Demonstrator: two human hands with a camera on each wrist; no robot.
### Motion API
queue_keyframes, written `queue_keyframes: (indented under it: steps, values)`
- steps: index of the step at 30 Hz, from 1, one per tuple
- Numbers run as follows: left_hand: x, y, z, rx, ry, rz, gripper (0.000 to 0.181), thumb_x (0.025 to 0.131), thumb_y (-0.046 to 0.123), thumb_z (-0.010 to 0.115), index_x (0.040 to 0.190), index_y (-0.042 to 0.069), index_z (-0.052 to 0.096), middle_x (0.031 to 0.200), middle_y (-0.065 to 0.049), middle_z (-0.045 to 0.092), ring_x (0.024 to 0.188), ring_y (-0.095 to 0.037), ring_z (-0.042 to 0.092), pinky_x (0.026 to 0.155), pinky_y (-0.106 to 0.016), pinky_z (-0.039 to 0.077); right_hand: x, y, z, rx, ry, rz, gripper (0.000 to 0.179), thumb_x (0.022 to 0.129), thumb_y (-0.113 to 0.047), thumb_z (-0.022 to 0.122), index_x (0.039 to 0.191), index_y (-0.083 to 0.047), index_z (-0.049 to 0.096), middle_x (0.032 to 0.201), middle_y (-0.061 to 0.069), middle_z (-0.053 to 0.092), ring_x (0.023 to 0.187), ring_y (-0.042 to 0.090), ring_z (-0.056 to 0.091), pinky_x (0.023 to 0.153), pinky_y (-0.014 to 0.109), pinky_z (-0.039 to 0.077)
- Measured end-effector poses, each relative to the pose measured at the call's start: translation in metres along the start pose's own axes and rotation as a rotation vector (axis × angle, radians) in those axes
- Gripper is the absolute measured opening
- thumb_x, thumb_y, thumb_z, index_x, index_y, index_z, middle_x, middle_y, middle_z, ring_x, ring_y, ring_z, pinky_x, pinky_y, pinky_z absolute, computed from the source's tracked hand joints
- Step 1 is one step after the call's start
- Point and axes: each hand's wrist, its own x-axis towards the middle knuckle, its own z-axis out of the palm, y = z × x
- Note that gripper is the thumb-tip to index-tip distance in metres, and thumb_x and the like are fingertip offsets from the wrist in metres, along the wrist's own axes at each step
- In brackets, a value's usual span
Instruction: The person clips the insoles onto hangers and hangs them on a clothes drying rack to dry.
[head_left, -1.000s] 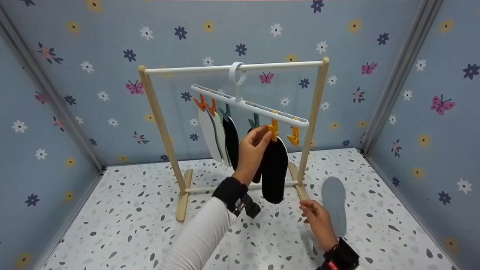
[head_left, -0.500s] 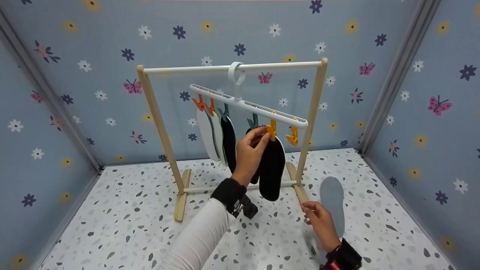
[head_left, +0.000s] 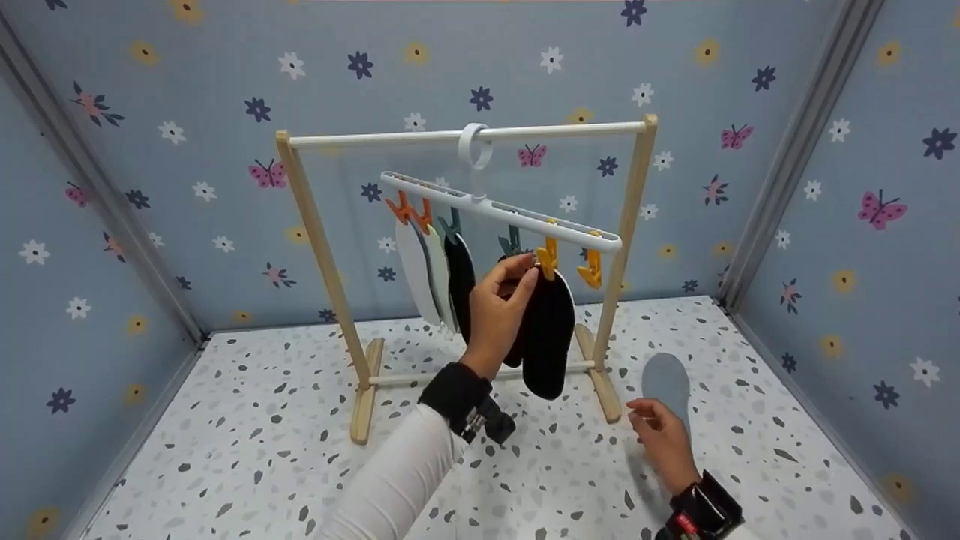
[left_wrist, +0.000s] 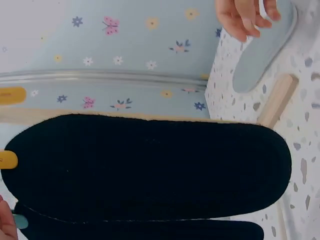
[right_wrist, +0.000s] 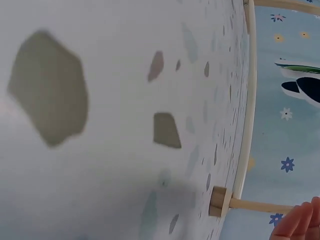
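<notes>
At the hanger's right half, my left hand [head_left: 495, 315] has its bent thumb and index tips right beside a yellow clip [head_left: 547, 262]. That clip grips the top of a black insole [head_left: 550, 337]. In the left wrist view the left fingertips [left_wrist: 7, 222] stand just below this clip, by a teal clip [left_wrist: 20, 221] on another black insole [left_wrist: 150, 231]. My right hand [head_left: 664, 442], fingers loosely bent and holding nothing, hovers by a grey insole [head_left: 665, 375] lying on the speckled table. The left hand's other fingers are partly hidden.
The white hanger [head_left: 442, 193] hooks over the white bar [head_left: 375, 140] of a wooden stand [head_left: 319, 255]. Orange clips [head_left: 421, 217] hold pale insoles [head_left: 417, 270] on its left half; another yellow clip [head_left: 592, 268] hangs at the right end. Patterned walls [head_left: 480, 45] enclose the table.
My right hand has shifted right toward the grey insole. The hanger's right end has risen slightly and the clipped black insole has swung a little. My left hand stays by the same clip.
</notes>
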Motion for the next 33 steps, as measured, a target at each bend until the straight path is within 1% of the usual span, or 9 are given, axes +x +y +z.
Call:
queue_keyframes:
  steps: [3, 7, 12, 14, 18, 20, 23, 27, 33]
  values:
    - [-0.002, 0.000, 0.003, -0.019, -0.021, 0.022, 0.028, 0.092, 0.016, 0.062, 0.117, 0.004, 0.063, 0.104, -0.009, 0.066, 0.089, -0.017, 0.062, 0.079, -0.029, 0.051, 0.005, 0.001, -0.010, -0.140, 0.053, -0.034, 0.019, 0.091, -0.007, 0.057, 0.107, 0.001, 0.063, 0.102, 0.014, 0.063, 0.087, 0.023, 0.057, 0.073, 0.029, 0.045]
    - [-0.005, 0.004, 0.007, -0.046, -0.087, 0.028, 0.032, 0.092, 0.019, 0.062, 0.121, 0.005, 0.061, 0.109, -0.008, 0.064, 0.095, -0.015, 0.061, 0.084, -0.028, 0.050, 0.015, 0.004, -0.026, -0.308, 0.107, -0.075, 0.019, 0.086, -0.007, 0.060, 0.103, 0.001, 0.064, 0.096, 0.016, 0.064, 0.083, 0.026, 0.058, 0.073, 0.034, 0.045]
    - [-0.008, 0.007, 0.013, -0.045, -0.150, -0.006, 0.037, 0.093, 0.019, 0.061, 0.127, 0.005, 0.057, 0.118, -0.009, 0.061, 0.105, -0.016, 0.058, 0.089, -0.026, 0.048, 0.026, 0.011, -0.044, -0.443, 0.052, -0.114, 0.026, 0.085, -0.009, 0.064, 0.105, 0.006, 0.061, 0.097, 0.024, 0.060, 0.080, 0.032, 0.057, 0.071, 0.042, 0.044]
    - [-0.008, 0.008, 0.015, -0.047, -0.166, -0.016, 0.038, 0.093, 0.017, 0.061, 0.128, 0.004, 0.055, 0.122, -0.011, 0.060, 0.109, -0.018, 0.057, 0.091, -0.026, 0.047, 0.030, 0.013, -0.048, -0.480, 0.026, -0.098, 0.029, 0.084, -0.011, 0.065, 0.105, 0.008, 0.060, 0.099, 0.027, 0.059, 0.084, 0.035, 0.057, 0.073, 0.046, 0.044]
    - [-0.009, 0.009, 0.018, -0.065, -0.193, -0.025, 0.041, 0.093, 0.011, 0.059, 0.131, 0.000, 0.051, 0.129, -0.016, 0.055, 0.117, -0.025, 0.053, 0.095, -0.033, 0.045, 0.037, 0.017, -0.052, -0.519, -0.039, -0.014, 0.040, 0.082, -0.015, 0.066, 0.107, 0.014, 0.053, 0.103, 0.033, 0.057, 0.091, 0.042, 0.056, 0.077, 0.052, 0.044]
    - [-0.009, 0.010, 0.021, -0.066, -0.203, -0.028, 0.043, 0.093, 0.010, 0.059, 0.133, -0.001, 0.048, 0.132, -0.016, 0.053, 0.120, -0.026, 0.051, 0.097, -0.035, 0.044, 0.039, 0.019, -0.053, -0.527, -0.069, 0.024, 0.045, 0.081, -0.016, 0.066, 0.107, 0.017, 0.049, 0.101, 0.036, 0.055, 0.090, 0.043, 0.055, 0.078, 0.053, 0.044]
    - [-0.009, 0.013, 0.025, -0.052, -0.221, -0.040, 0.046, 0.093, 0.012, 0.059, 0.136, 0.000, 0.045, 0.136, -0.014, 0.051, 0.123, -0.024, 0.050, 0.099, -0.033, 0.043, 0.040, 0.023, -0.054, -0.528, -0.088, 0.060, 0.051, 0.079, -0.016, 0.068, 0.107, 0.019, 0.045, 0.099, 0.037, 0.054, 0.090, 0.044, 0.055, 0.078, 0.053, 0.044]
    - [-0.008, 0.018, 0.032, -0.027, -0.257, -0.055, 0.051, 0.094, 0.017, 0.058, 0.140, 0.001, 0.041, 0.140, -0.010, 0.047, 0.127, -0.019, 0.047, 0.101, -0.028, 0.040, 0.040, 0.027, -0.056, -0.513, -0.105, 0.102, 0.057, 0.077, -0.016, 0.071, 0.109, 0.020, 0.041, 0.103, 0.040, 0.051, 0.093, 0.047, 0.054, 0.081, 0.054, 0.044]
    - [-0.004, 0.021, 0.043, -0.028, -0.284, -0.087, 0.059, 0.095, 0.017, 0.057, 0.144, -0.001, 0.031, 0.147, -0.012, 0.038, 0.133, -0.020, 0.039, 0.104, -0.027, 0.037, 0.041, 0.030, -0.057, -0.488, -0.132, 0.129, 0.063, 0.075, -0.013, 0.071, 0.114, 0.022, 0.036, 0.108, 0.043, 0.047, 0.096, 0.048, 0.052, 0.084, 0.054, 0.043]
